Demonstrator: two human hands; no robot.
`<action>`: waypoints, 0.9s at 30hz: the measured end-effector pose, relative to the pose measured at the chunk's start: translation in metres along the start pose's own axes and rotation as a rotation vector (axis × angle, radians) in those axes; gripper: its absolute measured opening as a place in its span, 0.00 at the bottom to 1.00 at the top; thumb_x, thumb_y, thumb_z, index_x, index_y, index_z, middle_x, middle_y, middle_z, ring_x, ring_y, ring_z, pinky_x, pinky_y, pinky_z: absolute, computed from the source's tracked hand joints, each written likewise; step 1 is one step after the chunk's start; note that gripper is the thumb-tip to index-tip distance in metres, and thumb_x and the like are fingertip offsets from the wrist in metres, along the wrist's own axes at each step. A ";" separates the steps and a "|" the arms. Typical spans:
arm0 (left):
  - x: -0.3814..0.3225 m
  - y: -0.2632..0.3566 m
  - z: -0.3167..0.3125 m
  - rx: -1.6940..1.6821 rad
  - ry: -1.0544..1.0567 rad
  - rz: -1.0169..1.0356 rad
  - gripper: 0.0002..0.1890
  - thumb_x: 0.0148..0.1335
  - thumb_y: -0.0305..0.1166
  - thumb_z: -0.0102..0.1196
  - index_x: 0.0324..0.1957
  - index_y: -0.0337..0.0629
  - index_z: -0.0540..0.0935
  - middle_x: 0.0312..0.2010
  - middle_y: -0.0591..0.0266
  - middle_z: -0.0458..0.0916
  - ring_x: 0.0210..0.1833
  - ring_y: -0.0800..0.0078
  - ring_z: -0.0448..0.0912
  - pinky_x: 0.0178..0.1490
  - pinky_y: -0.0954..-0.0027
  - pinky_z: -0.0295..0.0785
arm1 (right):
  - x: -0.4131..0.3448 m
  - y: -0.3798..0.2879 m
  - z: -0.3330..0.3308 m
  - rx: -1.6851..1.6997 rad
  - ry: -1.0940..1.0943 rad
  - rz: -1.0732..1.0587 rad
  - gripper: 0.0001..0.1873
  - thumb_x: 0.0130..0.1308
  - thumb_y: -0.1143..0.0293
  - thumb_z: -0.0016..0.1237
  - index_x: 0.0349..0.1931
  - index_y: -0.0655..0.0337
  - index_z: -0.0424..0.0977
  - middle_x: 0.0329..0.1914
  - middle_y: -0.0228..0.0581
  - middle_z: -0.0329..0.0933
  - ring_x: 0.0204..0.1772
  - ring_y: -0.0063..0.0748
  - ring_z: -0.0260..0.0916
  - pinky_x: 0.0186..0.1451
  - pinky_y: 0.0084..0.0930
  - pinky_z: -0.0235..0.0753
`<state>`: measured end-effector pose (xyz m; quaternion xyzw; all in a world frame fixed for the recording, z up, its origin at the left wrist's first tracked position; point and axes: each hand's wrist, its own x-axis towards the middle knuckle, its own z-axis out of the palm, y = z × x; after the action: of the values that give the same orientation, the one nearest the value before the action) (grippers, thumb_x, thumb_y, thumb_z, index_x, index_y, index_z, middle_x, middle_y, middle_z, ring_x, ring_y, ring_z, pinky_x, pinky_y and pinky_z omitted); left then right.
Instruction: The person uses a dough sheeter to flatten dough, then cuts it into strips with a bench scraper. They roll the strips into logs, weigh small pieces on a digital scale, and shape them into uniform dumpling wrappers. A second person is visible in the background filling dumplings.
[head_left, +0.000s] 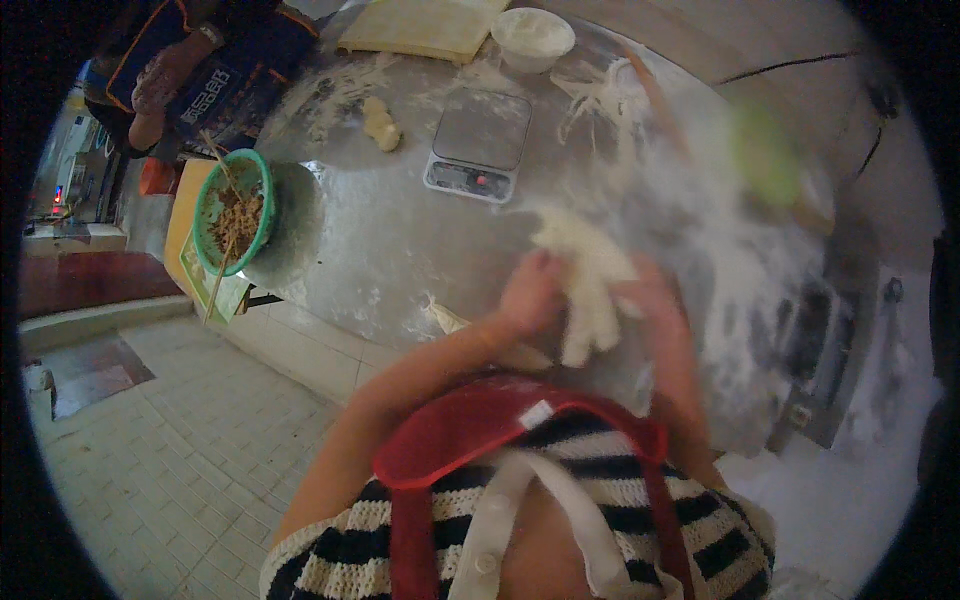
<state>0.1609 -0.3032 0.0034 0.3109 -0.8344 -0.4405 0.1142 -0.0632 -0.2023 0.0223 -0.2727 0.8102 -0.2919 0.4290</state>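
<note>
A floured mass of pale dough (592, 289), uneven and split into strips at its lower end, lies on the metal worktable between my hands. On its left side my left hand (534, 292) is curled against it, blurred. My right hand (651, 289) touches its right edge, also blurred, and whether its fingers grip the dough is unclear. A pale piece, seemingly dough (448, 319), lies partly hidden behind my left forearm. Beyond the dough stands a digital kitchen scale (480, 142) with a bare platform.
A green bowl of brown filling (265, 229) with chopsticks stands at the left edge. Small dough pieces (381, 125), a board (420, 30) and a white bowl of flour (532, 37) lie farther back. Another person (247, 67) stands at the upper left. A blurred green object (765, 154) is at the right.
</note>
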 end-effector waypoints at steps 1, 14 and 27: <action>0.005 0.016 0.003 0.054 -0.039 0.099 0.33 0.44 0.28 0.61 0.57 0.42 0.69 0.58 0.38 0.63 0.59 0.43 0.64 0.62 0.55 0.63 | -0.013 0.000 -0.024 0.053 0.070 -0.018 0.31 0.41 0.73 0.58 0.51 0.65 0.67 0.47 0.47 0.74 0.49 0.36 0.72 0.52 0.30 0.70; 0.085 -0.043 -0.088 0.271 0.250 0.037 0.24 0.53 0.37 0.59 0.53 0.44 0.73 0.57 0.53 0.70 0.59 0.50 0.68 0.60 0.56 0.64 | -0.029 0.001 -0.081 -0.120 0.330 0.218 0.30 0.45 0.69 0.57 0.52 0.65 0.66 0.45 0.48 0.74 0.44 0.41 0.75 0.42 0.33 0.75; -0.003 -0.026 -0.036 -2.061 -0.026 -0.573 0.22 0.63 0.51 0.50 0.44 0.40 0.74 0.32 0.62 0.76 0.36 0.67 0.75 0.47 0.62 0.72 | -0.066 -0.053 0.124 0.917 -0.555 0.015 0.34 0.55 0.74 0.53 0.63 0.64 0.55 0.48 0.45 0.72 0.40 0.39 0.77 0.41 0.34 0.80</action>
<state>0.1907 -0.3361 0.0041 0.2442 0.0432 -0.9468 0.2052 0.0851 -0.2223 0.0377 -0.1183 0.4577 -0.5298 0.7041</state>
